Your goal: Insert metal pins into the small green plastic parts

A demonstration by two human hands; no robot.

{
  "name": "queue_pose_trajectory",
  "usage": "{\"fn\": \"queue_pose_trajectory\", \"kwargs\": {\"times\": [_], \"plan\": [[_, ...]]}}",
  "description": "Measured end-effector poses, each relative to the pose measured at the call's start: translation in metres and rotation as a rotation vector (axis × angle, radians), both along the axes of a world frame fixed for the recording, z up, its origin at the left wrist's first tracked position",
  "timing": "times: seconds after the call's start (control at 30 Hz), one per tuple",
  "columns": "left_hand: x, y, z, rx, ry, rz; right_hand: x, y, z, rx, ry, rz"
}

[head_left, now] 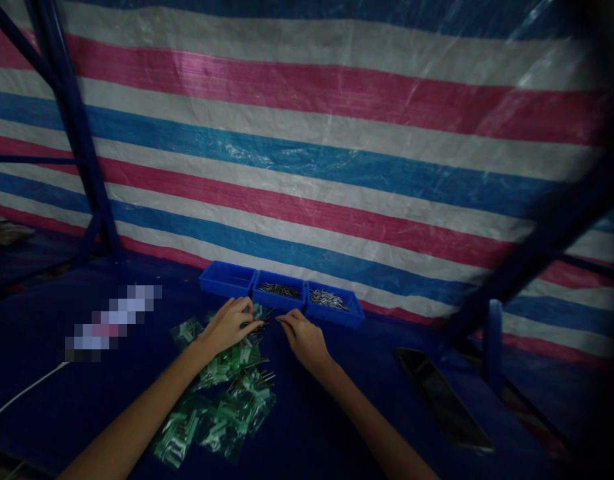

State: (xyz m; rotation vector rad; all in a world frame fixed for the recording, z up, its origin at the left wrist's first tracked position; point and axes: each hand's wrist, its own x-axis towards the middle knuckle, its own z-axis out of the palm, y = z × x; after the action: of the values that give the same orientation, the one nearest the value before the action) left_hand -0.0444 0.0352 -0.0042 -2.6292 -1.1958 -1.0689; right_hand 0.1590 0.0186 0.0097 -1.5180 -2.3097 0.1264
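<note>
My left hand [231,325] is closed at the top of a pile of small clear plastic bags [221,363], its fingers curled round the edge of one bag [258,312]. Thin dark pieces, like screws, stick out beside those fingertips. Just to the right, my right hand [305,341] pinches thumb and forefinger together; anything between them is too small to make out. Greenish plugs and thin metal pieces show through the bags. Behind the hands, a blue bin [279,301] holds dark screw-like pieces, and another bin [334,319] holds silvery ones.
A third blue bin [229,291] stands at the left of the row. On the right lies a dark phone [444,397]. A blurred-out object [114,320] with a white cable is at left. Blue metal posts [79,133] and a striped plastic sheet [287,153] bound the blue table.
</note>
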Motion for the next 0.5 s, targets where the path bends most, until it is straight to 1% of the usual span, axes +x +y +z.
{"fn": "queue_pose_trajectory", "kwargs": {"times": [0.1,0.17,0.23,0.3,0.4,0.5], "plan": [[0.005,-0.005,0.003,-0.007,0.016,-0.032,0.005,-0.001,0.005,0.042,0.103,-0.045],[0.008,-0.008,0.004,-0.029,0.041,-0.058,0.006,0.0,0.005,0.042,0.2,-0.064],[0.012,-0.01,0.005,-0.05,0.065,-0.064,0.006,0.003,0.003,-0.001,0.32,-0.041],[0.015,-0.013,0.007,-0.051,0.056,-0.037,0.005,0.004,0.002,-0.071,0.469,0.02],[0.02,-0.017,0.011,-0.033,-0.052,0.001,0.0,0.003,0.005,-0.186,0.685,0.119],[0.026,-0.022,0.015,-0.063,-0.269,-0.033,-0.004,-0.003,0.016,-0.262,0.829,0.168]]}}
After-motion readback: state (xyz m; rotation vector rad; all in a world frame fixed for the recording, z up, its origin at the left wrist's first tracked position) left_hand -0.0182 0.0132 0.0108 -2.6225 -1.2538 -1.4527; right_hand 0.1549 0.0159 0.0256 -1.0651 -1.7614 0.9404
